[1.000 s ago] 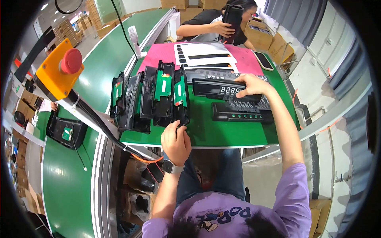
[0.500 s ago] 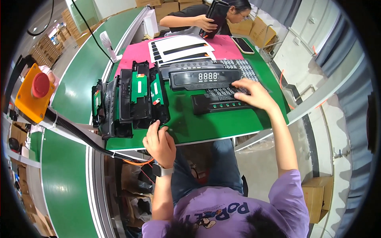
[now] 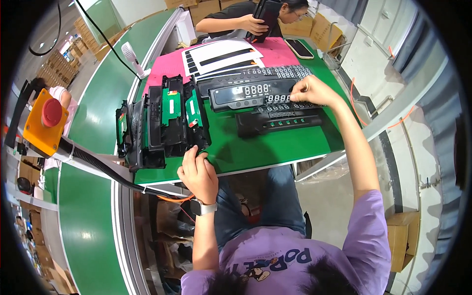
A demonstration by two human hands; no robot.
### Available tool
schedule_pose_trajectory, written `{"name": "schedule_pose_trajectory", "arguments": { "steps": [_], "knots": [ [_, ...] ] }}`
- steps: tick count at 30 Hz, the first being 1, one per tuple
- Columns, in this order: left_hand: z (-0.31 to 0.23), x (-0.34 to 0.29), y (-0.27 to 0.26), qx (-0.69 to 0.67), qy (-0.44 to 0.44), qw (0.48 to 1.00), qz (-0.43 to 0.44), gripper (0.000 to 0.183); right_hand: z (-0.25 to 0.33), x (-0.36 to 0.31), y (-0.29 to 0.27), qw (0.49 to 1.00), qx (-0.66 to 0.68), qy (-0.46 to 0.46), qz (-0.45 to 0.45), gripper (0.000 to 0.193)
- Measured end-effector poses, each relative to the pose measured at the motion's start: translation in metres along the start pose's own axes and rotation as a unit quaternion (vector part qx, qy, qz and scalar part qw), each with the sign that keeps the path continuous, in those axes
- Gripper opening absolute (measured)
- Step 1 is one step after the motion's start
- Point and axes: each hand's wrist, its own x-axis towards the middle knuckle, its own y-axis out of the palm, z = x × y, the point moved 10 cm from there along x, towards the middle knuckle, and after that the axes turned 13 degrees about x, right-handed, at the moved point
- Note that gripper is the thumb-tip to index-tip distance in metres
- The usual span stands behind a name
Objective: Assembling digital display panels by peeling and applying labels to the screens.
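At the lower middle of the frame the person's purple sleeves rise from the bottom edge. The left hand (image 3: 198, 173), with a watch at the wrist, rests at the near edge of the green table (image 3: 255, 152), its fingers curled loosely against the front corner of the row of black housings (image 3: 164, 120) that carry green circuit boards; it touches them but does not clearly grip anything.

A second ago the right hand lay flat over the lower black panels, and half a second ago it spread over them nearer the table's edge. Now it has moved up and inward, to the centre right of the frame. That shift suggests the work has gone from steadying the panels to picking at one of them.

The right hand (image 3: 310, 91) hovers with fingertips pinched together on the right end of the display panel (image 3: 246, 94), the black strip showing lit white digits. The fingers meet at the panel's top face, perhaps on a film or small key; what they pinch is too small to tell. Just below lies the button strip (image 3: 280, 122), untouched.

Farther up, a pink mat (image 3: 162, 73) holds white sheets with black bars (image 3: 221, 56) and a phone (image 3: 299, 48). At the top, another person's hands hold a dark device (image 3: 265, 17).
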Motion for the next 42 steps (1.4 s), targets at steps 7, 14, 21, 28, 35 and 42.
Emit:
{"name": "schedule_pose_trajectory", "arguments": {
  "steps": [7,14,21,28,35,42],
  "knots": [
    [-0.001,0.000,0.004,-0.009,-0.003,1.000,0.014,0.017,0.067,-0.023,-0.051,0.953,-0.111,-0.152,-0.236,0.016],
    [-0.016,0.002,-0.025,0.003,0.037,0.997,-0.061,0.017,0.155,-0.136,-0.028,0.796,-0.206,-0.306,-0.480,0.006],
    [-0.074,-0.055,0.036,-0.767,-0.405,0.390,0.310,0.028,0.157,-0.191,0.123,0.854,-0.190,-0.383,-0.295,0.020],
    [-0.066,-0.061,0.044,-0.641,-0.316,0.602,0.357,0.023,0.089,-0.183,0.156,0.976,0.011,-0.094,-0.197,0.062],
    [-0.081,-0.077,0.038,-0.679,-0.319,0.578,0.322,0.019,0.114,-0.170,0.167,0.969,0.032,-0.032,-0.243,0.077],
    [-0.114,-0.060,0.033,-0.747,-0.244,0.535,0.310,0.016,0.112,-0.164,0.175,0.964,0.027,-0.052,-0.260,0.049]
  ]
}}
